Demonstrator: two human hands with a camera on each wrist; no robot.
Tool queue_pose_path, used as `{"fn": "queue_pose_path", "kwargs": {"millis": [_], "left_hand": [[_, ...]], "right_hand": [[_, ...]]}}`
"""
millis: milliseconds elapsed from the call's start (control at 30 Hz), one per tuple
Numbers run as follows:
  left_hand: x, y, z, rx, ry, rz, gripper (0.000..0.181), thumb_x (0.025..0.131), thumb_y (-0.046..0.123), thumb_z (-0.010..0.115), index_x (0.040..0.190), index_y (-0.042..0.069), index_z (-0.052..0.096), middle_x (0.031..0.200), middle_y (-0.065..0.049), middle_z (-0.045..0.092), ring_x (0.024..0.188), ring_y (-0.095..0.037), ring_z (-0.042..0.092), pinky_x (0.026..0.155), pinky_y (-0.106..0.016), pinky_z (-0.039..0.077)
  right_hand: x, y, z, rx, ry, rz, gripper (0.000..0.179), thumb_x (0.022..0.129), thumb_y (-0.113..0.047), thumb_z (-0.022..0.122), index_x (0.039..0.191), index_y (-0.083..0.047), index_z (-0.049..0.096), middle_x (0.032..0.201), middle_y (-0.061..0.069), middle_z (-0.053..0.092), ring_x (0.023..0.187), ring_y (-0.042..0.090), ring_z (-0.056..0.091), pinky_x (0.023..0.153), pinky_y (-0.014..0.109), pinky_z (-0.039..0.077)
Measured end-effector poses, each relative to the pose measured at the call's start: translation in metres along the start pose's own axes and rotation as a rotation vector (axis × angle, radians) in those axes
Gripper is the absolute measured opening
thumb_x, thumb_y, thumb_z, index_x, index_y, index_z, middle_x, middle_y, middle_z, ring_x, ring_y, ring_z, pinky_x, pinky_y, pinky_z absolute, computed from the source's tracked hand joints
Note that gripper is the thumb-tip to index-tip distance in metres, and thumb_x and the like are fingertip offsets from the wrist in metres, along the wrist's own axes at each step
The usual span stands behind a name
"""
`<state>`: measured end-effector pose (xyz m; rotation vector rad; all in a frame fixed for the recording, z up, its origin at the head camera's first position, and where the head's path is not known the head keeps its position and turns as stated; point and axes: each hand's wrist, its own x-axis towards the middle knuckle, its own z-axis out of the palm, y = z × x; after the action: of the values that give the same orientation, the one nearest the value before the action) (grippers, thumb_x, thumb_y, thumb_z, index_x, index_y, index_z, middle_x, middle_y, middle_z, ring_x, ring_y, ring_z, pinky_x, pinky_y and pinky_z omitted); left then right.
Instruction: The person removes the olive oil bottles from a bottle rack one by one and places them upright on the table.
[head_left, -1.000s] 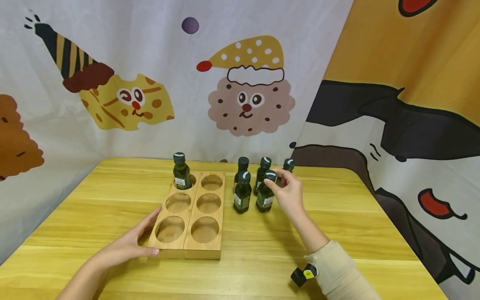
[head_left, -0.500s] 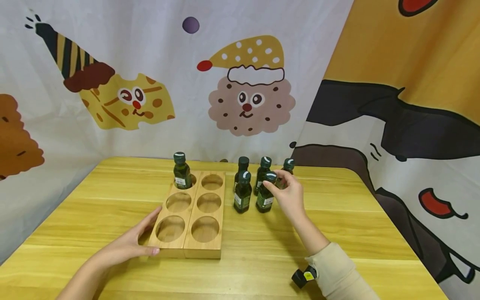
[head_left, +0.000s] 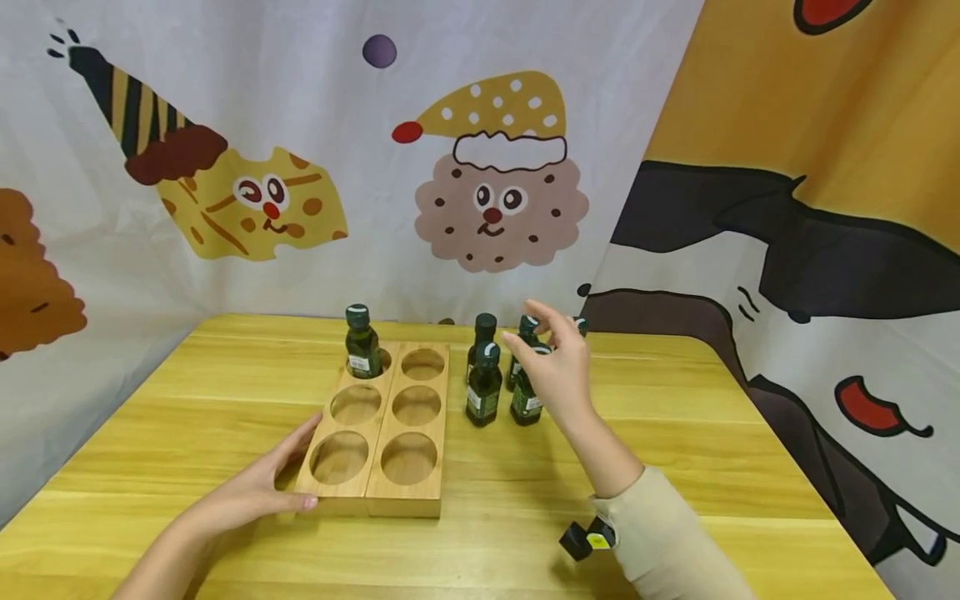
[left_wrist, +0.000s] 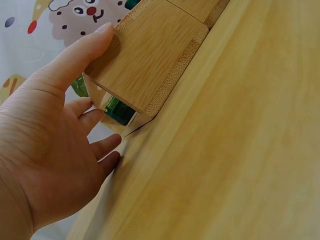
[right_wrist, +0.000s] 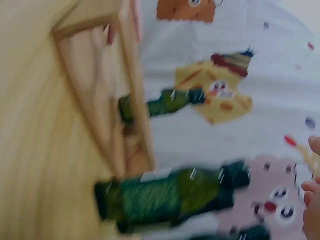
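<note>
My left hand (head_left: 262,487) rests at the near left corner of a wooden rack (head_left: 414,428) with round holes, thumb at its front face and fingers along its side. In the left wrist view, the fingers of my left hand (left_wrist: 60,155) look relaxed by the rack's end (left_wrist: 145,55). One small dark green bottle (head_left: 363,346) stands in the far left hole. Above the bottles on the right, my right hand (head_left: 562,367) has thumb and fingers spread apart and holds nothing. It partly hides a front bottle (head_left: 525,407) and those behind. Another front bottle (head_left: 483,396) shows plainly.
A wooden table (head_left: 495,533) carries everything. Behind it hangs a cartoon-printed curtain (head_left: 300,92). A black device with a yellow mark (head_left: 585,540) sits at the right wrist by the sleeve (head_left: 675,533). The right wrist view is blurred, with a bottle (right_wrist: 165,195) close by.
My right hand has let go of the front right bottle's cap and risen up and slightly left, its fingers spreading. The left hand, rack and bottles have stayed in place.
</note>
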<state>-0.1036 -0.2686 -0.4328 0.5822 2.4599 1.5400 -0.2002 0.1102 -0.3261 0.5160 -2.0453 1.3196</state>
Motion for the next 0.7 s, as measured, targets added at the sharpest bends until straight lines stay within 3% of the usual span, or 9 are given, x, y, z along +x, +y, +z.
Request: {"fn": "queue_pose_path", "kwargs": {"millis": [133,267,533,700], "left_hand": [[0.000,0.002,0.000,-0.003,-0.002,0.003,0.099,0.081,0.011,0.074,0.155,0.010,0.007,0.151,-0.030,0.017,0.131,-0.052,0.023,0.096,-0.075,0.015],[0.000,0.002,0.000,0.004,-0.003,-0.001,0.100,0.081,0.012,0.074,0.154,0.007,0.007,0.151,-0.031,0.018,0.130,-0.053,0.023,0.095,-0.075,0.015],[0.000,-0.001,0.000,0.005,0.000,-0.017,0.100,0.081,0.011,0.074,0.155,0.010,0.006,0.150,-0.030,0.020,0.130,-0.050,0.024,0.096,-0.075,0.015],[-0.001,0.003,0.001,-0.001,-0.005,0.002,0.100,0.081,0.009,0.074,0.155,0.012,0.006,0.150,-0.031,0.020,0.129,-0.051,0.024,0.094,-0.076,0.016]], "right_hand": [[0.010,-0.024,0.018,0.050,-0.043,-0.067,0.046,0.080,-0.017,0.080,0.121,-0.006,0.064,0.108,0.004,0.066,0.083,0.024,0.050,0.072,0.037,0.039],[0.016,-0.041,0.039,0.080,-0.105,-0.064,0.046,0.080,-0.019,0.079,0.122,-0.007,0.064,0.109,0.002,0.066,0.082,0.018,0.049,0.071,0.035,0.041],[0.022,-0.055,0.087,0.088,-0.282,0.124,0.051,0.083,-0.029,0.076,0.129,-0.014,0.061,0.114,-0.004,0.065,0.085,0.014,0.054,0.059,0.026,0.045],[0.023,-0.054,0.115,0.116,-0.329,0.220,0.053,0.083,-0.030,0.075,0.131,-0.017,0.059,0.117,-0.005,0.064,0.087,0.010,0.053,0.058,0.024,0.048]]}}
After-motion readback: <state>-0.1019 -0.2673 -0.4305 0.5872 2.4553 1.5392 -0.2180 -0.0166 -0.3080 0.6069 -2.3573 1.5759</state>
